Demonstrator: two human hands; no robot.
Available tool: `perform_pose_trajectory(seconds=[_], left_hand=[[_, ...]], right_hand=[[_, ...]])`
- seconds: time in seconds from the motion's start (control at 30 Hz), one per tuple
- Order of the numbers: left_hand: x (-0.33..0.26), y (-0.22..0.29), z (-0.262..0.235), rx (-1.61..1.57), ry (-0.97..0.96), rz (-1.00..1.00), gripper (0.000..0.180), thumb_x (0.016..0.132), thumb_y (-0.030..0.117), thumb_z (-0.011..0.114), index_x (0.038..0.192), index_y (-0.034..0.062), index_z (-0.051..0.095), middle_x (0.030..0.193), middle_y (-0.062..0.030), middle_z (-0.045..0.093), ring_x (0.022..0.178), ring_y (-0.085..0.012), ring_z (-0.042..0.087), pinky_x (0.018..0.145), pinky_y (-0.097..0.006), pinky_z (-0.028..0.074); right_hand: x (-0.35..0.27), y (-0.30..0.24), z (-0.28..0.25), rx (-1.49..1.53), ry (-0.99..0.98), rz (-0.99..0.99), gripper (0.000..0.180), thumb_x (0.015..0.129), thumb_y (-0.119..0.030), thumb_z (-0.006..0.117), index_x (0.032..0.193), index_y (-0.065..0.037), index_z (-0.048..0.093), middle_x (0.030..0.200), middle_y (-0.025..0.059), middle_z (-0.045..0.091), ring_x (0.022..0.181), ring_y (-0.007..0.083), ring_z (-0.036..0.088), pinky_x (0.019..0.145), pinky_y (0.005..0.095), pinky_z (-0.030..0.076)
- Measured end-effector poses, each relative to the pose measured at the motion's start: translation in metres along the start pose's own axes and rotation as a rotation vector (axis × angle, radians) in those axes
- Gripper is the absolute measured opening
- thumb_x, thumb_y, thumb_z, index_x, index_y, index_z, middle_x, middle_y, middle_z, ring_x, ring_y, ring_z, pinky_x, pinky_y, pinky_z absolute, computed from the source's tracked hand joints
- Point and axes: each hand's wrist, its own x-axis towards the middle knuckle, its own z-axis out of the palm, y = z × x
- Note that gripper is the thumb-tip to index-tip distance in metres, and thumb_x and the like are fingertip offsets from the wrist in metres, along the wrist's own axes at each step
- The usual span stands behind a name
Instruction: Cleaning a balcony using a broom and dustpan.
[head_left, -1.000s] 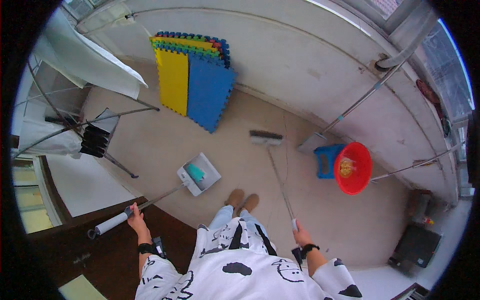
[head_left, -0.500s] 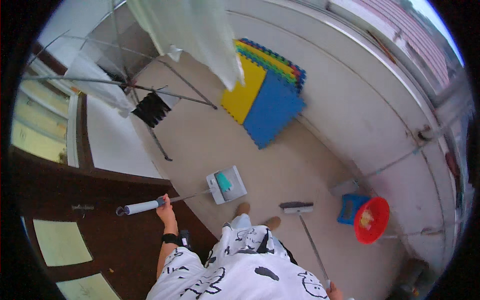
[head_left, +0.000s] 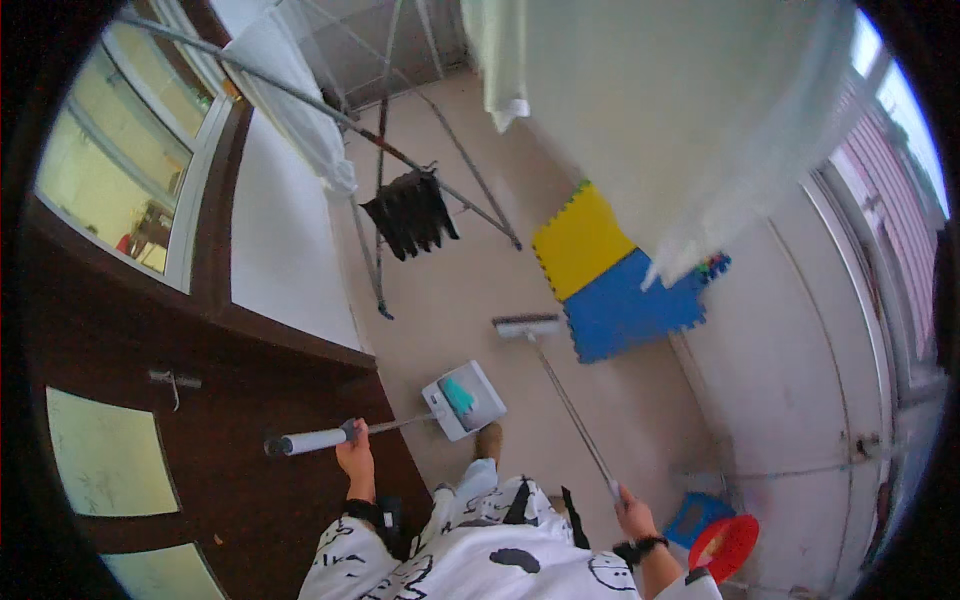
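My left hand (head_left: 356, 466) is closed round the long handle of a grey-and-white dustpan (head_left: 486, 402). Its pan rests on the floor just ahead of my feet, with a teal piece (head_left: 458, 394) in it whose kind I cannot make out. In my right hand (head_left: 634, 514) is the upper part of a broom (head_left: 572, 408), its pole slanting forward and left. The broom's wide, flat head is down at the floor, right of and beyond the dustpan, close to the blue foam mat (head_left: 632, 308).
A yellow foam mat (head_left: 578, 240) adjoins the blue one. A metal drying rack (head_left: 480, 190) with a black garment (head_left: 410, 214) stands at far left. Pale cloth (head_left: 650, 120) hangs ahead. At right are a blue stool (head_left: 690, 516) and red basin (head_left: 738, 540); a dark door (head_left: 260, 370) is left.
The broom head has swung forward and left, from beside my feet to near the mats. My right hand has come forward with it. The view has turned and one foot has stepped ahead.
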Motion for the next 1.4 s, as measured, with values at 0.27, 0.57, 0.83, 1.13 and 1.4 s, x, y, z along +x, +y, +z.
perform_pose_trajectory(seconds=[0.27, 0.57, 0.83, 1.13, 1.4], left_hand=[[0.004, -0.015, -0.034, -0.182, -0.032, 0.04, 0.013, 0.077, 0.0, 0.058, 0.09, 0.0015, 0.054, 0.091, -0.0073, 0.058, 0.087, -0.0155, 0.054, 0.077, -0.028, 0.043], [0.014, -0.024, -0.069, -0.227, -0.001, -0.126, 0.016, 0.077, -0.004, 0.053, 0.09, 0.0041, 0.054, 0.094, -0.0071, 0.057, 0.084, -0.0134, 0.053, 0.073, -0.026, 0.044], [0.042, -0.028, -0.063, -0.22, 0.046, -0.104, 0.01, 0.079, 0.002, 0.056, 0.088, 0.006, 0.053, 0.094, -0.0065, 0.057, 0.082, -0.0113, 0.051, 0.072, -0.024, 0.041], [0.019, -0.074, -0.111, -0.305, 0.178, 0.063, 0.012, 0.078, 0.002, 0.059, 0.089, 0.0029, 0.055, 0.094, -0.0072, 0.058, 0.088, -0.0149, 0.053, 0.082, -0.028, 0.04], [0.021, -0.075, -0.112, -0.302, 0.239, 0.082, 0.016, 0.076, -0.001, 0.058, 0.091, 0.0024, 0.055, 0.094, -0.0076, 0.058, 0.087, -0.0157, 0.054, 0.081, -0.029, 0.042]], right_hand=[[0.333, -0.28, -0.025, 0.135, -0.048, -0.26, 0.044, 0.082, -0.027, 0.043, 0.123, -0.01, 0.038, 0.103, 0.0203, 0.056, 0.093, 0.038, 0.053, 0.08, 0.044, 0.042], [0.387, -0.368, 0.021, -0.224, -0.033, -0.354, 0.038, 0.081, -0.025, 0.041, 0.115, -0.007, 0.045, 0.106, 0.0195, 0.055, 0.098, 0.0357, 0.052, 0.084, 0.0436, 0.041], [0.185, 0.031, 0.041, -0.695, -0.141, -0.201, 0.053, 0.086, -0.031, 0.039, 0.135, -0.021, 0.019, 0.093, 0.0178, 0.06, 0.085, 0.0355, 0.058, 0.075, 0.0433, 0.045], [0.011, 0.122, 0.027, -0.338, -0.099, -0.024, 0.051, 0.078, -0.022, 0.051, 0.127, -0.019, 0.037, 0.078, 0.0176, 0.059, 0.064, 0.0303, 0.058, 0.057, 0.0384, 0.046], [0.053, 0.015, 0.012, -0.155, -0.072, -0.104, 0.051, 0.079, -0.027, 0.051, 0.127, -0.021, 0.036, 0.079, 0.018, 0.06, 0.07, 0.0344, 0.058, 0.061, 0.0434, 0.045]])
